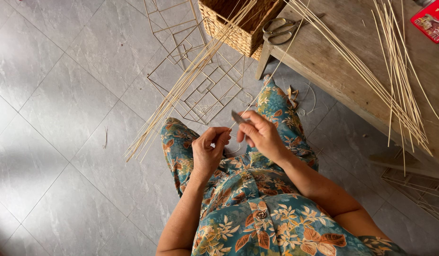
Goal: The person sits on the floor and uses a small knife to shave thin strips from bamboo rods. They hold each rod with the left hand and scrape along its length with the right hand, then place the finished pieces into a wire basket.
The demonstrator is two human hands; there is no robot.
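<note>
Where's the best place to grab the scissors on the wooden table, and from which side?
Take the scissors by the looped handles, which face the table's near-left corner by the wicker basket. Come from above on that side; the blades lie under thin sticks, so that end looks awkward.

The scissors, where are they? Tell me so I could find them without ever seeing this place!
Look to the wooden table at the top right. At its near corner, right beside the woven basket, lie the scissors, partly under some long thin sticks. They are the only grey metal thing there, with two rounded finger loops, while everything around them is pale straw or wood.
</note>
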